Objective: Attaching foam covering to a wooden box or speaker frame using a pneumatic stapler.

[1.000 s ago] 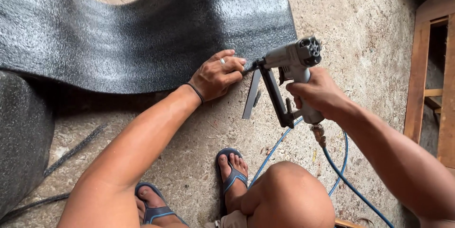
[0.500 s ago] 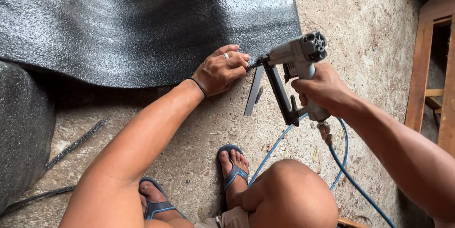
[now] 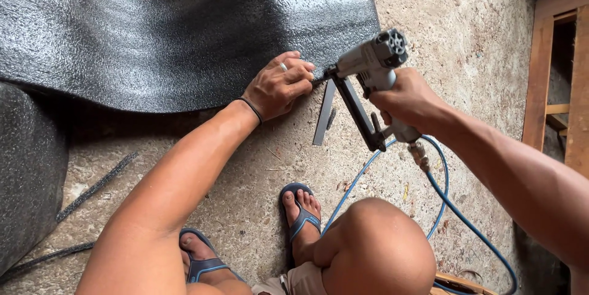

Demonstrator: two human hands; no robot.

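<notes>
Pressing down on the lower edge of the black textured sheet (image 3: 184, 37), the left hand (image 3: 279, 86) lies with fingers curled and knuckles up, pinning the material near its right corner against the concrete floor (image 3: 466, 31). A ring shows on 1 finger and a dark band circles the wrist. Just to the right of it, the right hand (image 3: 411, 102) is wrapped tight around the grip of a grey pneumatic stapler (image 3: 368, 80), whose long dark magazine slants down toward the knees and whose nose points at the left fingertips, almost touching them. Whether the nose is actually seated on the sheet cannot be told, since the fingers hide the contact point.

A blue air hose (image 3: 454, 209) runs from the bottom of the grip and loops away below the right hand. Beneath both hands are 2 feet in blue-strapped sandals (image 3: 300, 209) and a bent knee, so the person is squatting. Far left of the left hand sits a dark rounded upholstered shape (image 3: 27, 172), and a wooden frame (image 3: 552, 86) stands beyond the right arm.

The step in hand looks like fastening the sheet's edge. A clean shot would call for the nose flat on the material and the left fingertips kept clear of it.
</notes>
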